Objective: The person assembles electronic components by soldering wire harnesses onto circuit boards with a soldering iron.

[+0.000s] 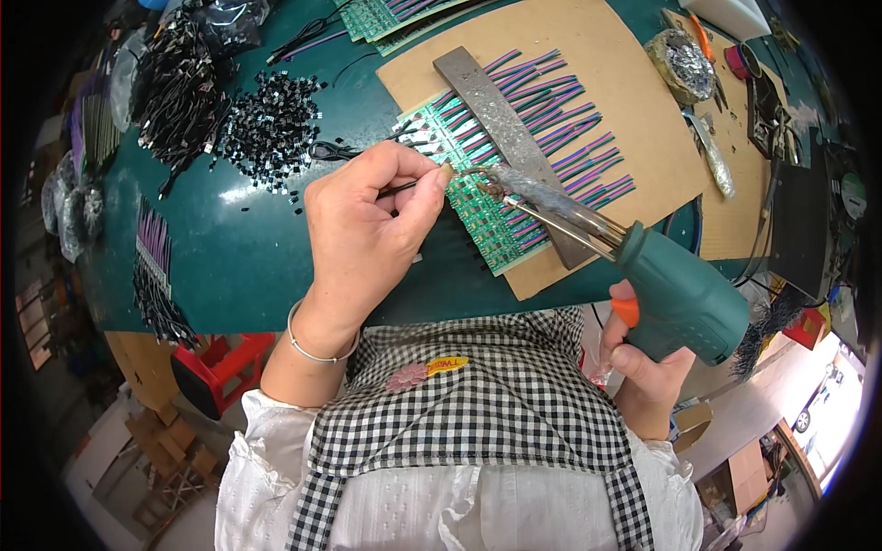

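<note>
My left hand pinches a thin black cable at the near-left edge of a green circuit board panel. My right hand is wrapped round the handle of a green soldering gun with an orange trigger. Its metal tip reaches the board just right of my left fingertips; the exact contact is too small to tell. A flat grey metal bar lies across the rows of coloured wires that fan out from the panel. Several black cables with ends at the board lie beyond my left hand.
Brown cardboard lies under the panel on the green table. Small black connectors and a heap of black cables are at left, with a purple wire bundle nearer. A foil-wrapped lump sits far right. More boards lie at the back.
</note>
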The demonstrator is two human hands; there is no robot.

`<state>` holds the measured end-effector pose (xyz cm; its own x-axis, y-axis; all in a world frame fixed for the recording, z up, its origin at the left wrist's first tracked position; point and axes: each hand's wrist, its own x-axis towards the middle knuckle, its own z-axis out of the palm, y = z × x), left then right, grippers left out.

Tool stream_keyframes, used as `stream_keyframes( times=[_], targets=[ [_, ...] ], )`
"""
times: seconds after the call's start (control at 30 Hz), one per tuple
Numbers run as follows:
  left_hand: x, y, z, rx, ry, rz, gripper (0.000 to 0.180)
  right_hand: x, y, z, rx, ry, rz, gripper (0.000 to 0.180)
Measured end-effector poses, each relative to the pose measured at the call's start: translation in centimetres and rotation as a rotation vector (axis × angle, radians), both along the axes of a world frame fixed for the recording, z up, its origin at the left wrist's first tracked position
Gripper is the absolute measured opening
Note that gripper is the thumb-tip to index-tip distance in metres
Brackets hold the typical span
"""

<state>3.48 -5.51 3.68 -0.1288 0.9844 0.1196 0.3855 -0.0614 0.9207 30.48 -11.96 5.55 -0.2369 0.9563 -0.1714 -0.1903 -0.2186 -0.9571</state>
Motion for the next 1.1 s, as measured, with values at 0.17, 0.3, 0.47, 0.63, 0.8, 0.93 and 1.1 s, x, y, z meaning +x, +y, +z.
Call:
stream_keyframes(
  times=[0.17,0.3,0.47,0.63,0.8,0.93,1.1],
  targets=[
    [0.0,0.1,-0.1,0.007,0.015,0.008,0.009,-0.3,0.1,0.4,-0.032,-0.007,-0.008,0.058],
    [0.1,0.1,-0.1,0.023,0.000,0.018,0.009,-0.3,0.1,0.3,-0.021,-0.015,-0.002,0.058],
    [0.2,0.0,-0.4,0.028,-0.017,0.024,0.009,-0.5,0.1,0.4,-0.009,-0.011,-0.029,0.057],
    [0.1,0.0,-0.4,0.028,-0.005,0.026,0.009,-0.3,0.1,0.1,-0.006,0.000,0.007,0.057],
    [0.2,0.0,-0.3,-0.006,0.049,0.058,0.011,-0.3,-0.2,0.1,-0.012,-0.003,-0.021,0.058],
    [0.4,0.1,-0.3,-0.008,0.039,0.062,0.010,0.1,-0.2,-0.4,0.036,-0.003,0.010,0.059],
    [1.5,0.5,-0.8,-0.001,-0.045,0.083,0.010,-0.7,-0.1,-0.4,0.059,-0.043,-0.217,0.064]
  ],
)
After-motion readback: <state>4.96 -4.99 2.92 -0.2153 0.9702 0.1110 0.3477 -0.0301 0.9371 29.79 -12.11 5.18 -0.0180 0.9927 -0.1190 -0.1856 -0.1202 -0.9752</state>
